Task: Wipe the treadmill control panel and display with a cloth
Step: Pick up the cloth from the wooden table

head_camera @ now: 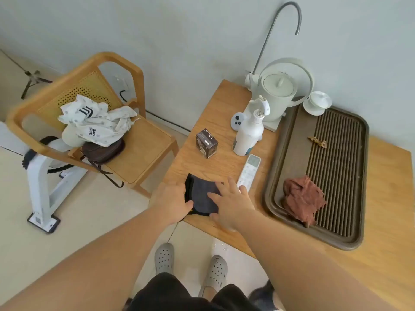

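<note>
Dark cloth (pixel 202 194), pinched by my left hand (pixel 171 198) and pressed by my flat, spread-fingered right hand (pixel 231 200), could slide off the table (pixel 211 117) edge.

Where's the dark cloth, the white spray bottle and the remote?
dark cloth (pixel 203 195), head view, the middle of its folded top face.
white spray bottle (pixel 248 136), head view, its body below the nozzle.
remote (pixel 248 173), head view, its button area below the screen.
</note>
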Tool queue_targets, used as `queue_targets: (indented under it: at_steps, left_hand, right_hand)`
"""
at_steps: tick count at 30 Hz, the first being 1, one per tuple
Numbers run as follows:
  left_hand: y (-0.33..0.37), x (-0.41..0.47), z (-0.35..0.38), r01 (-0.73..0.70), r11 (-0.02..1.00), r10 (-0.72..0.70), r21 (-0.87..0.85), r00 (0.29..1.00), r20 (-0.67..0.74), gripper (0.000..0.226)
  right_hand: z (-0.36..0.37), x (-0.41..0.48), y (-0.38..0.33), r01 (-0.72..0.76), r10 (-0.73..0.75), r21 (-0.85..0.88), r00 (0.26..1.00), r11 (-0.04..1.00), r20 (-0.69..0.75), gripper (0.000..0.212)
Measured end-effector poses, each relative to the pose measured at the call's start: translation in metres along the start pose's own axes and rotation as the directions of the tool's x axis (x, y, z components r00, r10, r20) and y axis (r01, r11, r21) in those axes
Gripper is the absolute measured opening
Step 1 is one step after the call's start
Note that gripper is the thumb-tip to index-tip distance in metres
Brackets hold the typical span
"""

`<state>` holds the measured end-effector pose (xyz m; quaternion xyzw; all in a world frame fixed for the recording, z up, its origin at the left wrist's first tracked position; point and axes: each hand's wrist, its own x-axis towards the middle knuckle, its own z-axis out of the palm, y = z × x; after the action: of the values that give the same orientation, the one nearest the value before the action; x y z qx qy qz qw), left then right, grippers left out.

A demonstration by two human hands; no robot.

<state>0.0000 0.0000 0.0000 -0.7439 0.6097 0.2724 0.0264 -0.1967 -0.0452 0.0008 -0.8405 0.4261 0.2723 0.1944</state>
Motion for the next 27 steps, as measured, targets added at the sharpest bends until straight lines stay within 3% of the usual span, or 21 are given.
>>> queue_targets:
  at_steps: [3, 8, 11, 18, 21, 23, 27]
  left_hand:
    - [0.000, -0.001, 0.023, 0.054, 0.998, -0.051, -0.018, 0.993, 0.109, 0.042]
    - [0.003, -0.010, 0.048, 0.097, 0.984, -0.104, -0.146, 0.994, -0.043, 0.045]
    - [0.005, -0.016, 0.057, 0.107, 0.963, -0.136, -0.248, 0.985, -0.104, 0.041]
    - [0.007, -0.030, 0.065, 0.137, 0.949, -0.190, -0.283, 0.967, -0.170, 0.008]
    - [0.006, -0.039, 0.059, 0.106, 0.932, -0.178, -0.346, 0.967, -0.183, 0.006]
    - [0.006, -0.046, 0.048, 0.079, 0.922, -0.169, -0.379, 0.963, -0.211, 0.005]
    - [0.006, -0.064, 0.008, 0.005, 0.914, -0.142, -0.405, 0.941, -0.308, 0.005]
  right_hand:
    - [0.018, 0.003, 0.004, 0.008, -0.004, -0.082, 0.999, 0.997, 0.049, 0.074]
    - [0.036, -0.013, -0.010, -0.002, 0.010, -0.200, 0.999, 0.980, 0.038, 0.087]
    - [0.043, -0.027, -0.023, 0.009, 0.000, -0.178, 0.999, 0.984, 0.051, 0.093]
    - [0.055, -0.048, -0.021, 0.071, -0.072, -0.054, 0.997, 0.996, -0.011, 0.071]
    - [0.047, -0.047, -0.011, 0.064, -0.055, 0.091, 0.994, 0.994, -0.093, 0.058]
    - [0.034, -0.044, -0.009, 0.031, 0.019, 0.299, 0.986, 0.954, -0.165, 0.057]
    - [-0.004, -0.035, -0.023, 0.026, 0.145, 0.710, 0.973, 0.704, -0.180, 0.058]
